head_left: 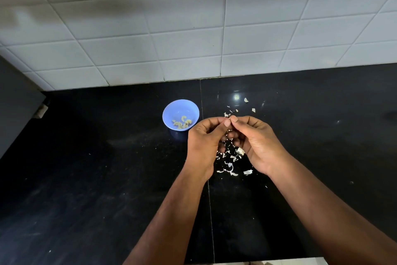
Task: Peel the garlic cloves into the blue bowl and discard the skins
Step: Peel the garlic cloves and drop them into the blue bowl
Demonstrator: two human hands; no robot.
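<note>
A small blue bowl (180, 106) stands on the black countertop (107, 168), with several peeled garlic cloves (182, 123) in its bottom. Just right of the bowl my left hand (204, 138) and my right hand (255, 142) meet above the counter. Both pinch a small garlic clove (229, 118) between thumbs and fingertips; only a sliver of it shows. Loose white garlic skins (231, 164) lie scattered on the counter under and behind my hands.
A white tiled wall (193, 28) rises behind the counter. A dark cabinet side (17, 101) stands at the far left. A seam (209, 200) runs through the countertop front to back. More skin scraps (246, 100) lie near the wall.
</note>
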